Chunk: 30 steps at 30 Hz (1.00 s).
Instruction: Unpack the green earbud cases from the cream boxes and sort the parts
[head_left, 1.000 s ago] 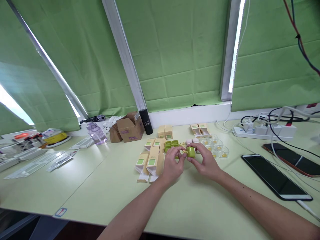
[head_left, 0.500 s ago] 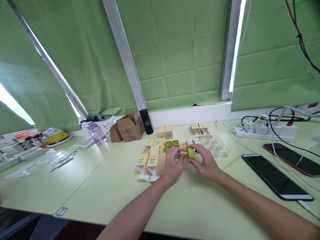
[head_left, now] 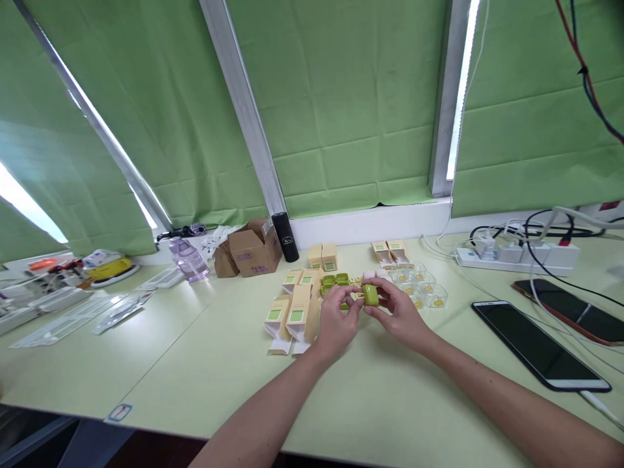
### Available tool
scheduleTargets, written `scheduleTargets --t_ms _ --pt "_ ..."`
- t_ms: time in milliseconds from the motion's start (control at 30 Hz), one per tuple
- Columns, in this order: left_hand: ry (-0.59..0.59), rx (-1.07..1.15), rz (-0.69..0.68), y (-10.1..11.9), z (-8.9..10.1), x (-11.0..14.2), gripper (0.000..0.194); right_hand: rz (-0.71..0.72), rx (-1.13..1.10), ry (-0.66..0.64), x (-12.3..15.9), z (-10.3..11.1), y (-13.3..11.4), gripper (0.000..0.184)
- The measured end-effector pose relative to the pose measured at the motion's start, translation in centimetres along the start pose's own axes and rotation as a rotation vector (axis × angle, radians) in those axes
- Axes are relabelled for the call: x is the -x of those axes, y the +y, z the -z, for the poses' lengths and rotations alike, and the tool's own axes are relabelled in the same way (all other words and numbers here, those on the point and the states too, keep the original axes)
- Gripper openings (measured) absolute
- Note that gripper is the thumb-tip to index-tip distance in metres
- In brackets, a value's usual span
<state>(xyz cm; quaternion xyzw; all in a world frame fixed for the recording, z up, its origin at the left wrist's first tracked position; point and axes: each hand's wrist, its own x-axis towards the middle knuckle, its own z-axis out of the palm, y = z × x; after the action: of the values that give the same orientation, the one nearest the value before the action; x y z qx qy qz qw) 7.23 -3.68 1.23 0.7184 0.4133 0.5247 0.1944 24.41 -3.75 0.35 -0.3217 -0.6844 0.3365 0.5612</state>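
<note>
Between the fingertips of my right hand [head_left: 398,313] is a small, rounded green case [head_left: 371,296]. My left hand [head_left: 340,320] pinches a small yellow piece [head_left: 359,295] against the case's left side; its exact shape is too small to make out. Just behind my hands lie several green cases [head_left: 329,281] in a cluster, with small yellow pieces [head_left: 354,282] beside them. Pinkish-white items [head_left: 373,274] are partly covered by my right hand. Several clear plastic cups with yellow centres [head_left: 425,287] sit to its right.
Open beige cartons [head_left: 297,315] lie left of my hands, with more cartons [head_left: 390,252] behind. A cardboard box [head_left: 256,250], a black cylinder [head_left: 285,237] and a purple bottle [head_left: 189,260] stand at the back. Phones [head_left: 536,344] and a power strip [head_left: 517,260] with cables occupy the right.
The green case has turned a little in my right fingers and now stands more upright. The yellow piece is more hidden between my left fingers and the case.
</note>
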Motion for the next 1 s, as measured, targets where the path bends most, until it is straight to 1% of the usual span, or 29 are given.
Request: scheduleTargets --t_ms 100,267,433,567,767,867,1000 --pt "-0.016 -0.014 0.016 0.2 0.0 0.1 0.018 -0.004 -0.043 -0.007 -0.1 0.2 0.0 0.037" --pt "-0.033 -0.019 0.010 0.5 0.3 0.0 0.027 0.051 0.070 -0.006 -0.2 0.7 -0.3 0.035" --pt "-0.003 0.000 -0.017 0.5 0.4 -0.1 0.033 0.098 0.236 0.042 -0.3 0.8 0.0 0.048" --pt "-0.019 -0.036 -0.027 0.6 0.4 -0.2 0.037 0.139 0.335 0.083 -0.2 0.7 0.3 0.053" --pt "-0.068 -0.090 -0.018 0.5 0.3 -0.4 0.048 0.253 0.456 0.033 0.0 0.8 0.7 0.060" --pt "-0.084 -0.086 -0.022 0.4 0.3 -0.4 0.048 0.284 0.501 0.013 0.1 0.8 0.9 0.064" --pt "-0.098 -0.078 -0.027 0.3 0.3 -0.5 0.044 0.315 0.538 0.008 0.1 0.8 0.9 0.061"
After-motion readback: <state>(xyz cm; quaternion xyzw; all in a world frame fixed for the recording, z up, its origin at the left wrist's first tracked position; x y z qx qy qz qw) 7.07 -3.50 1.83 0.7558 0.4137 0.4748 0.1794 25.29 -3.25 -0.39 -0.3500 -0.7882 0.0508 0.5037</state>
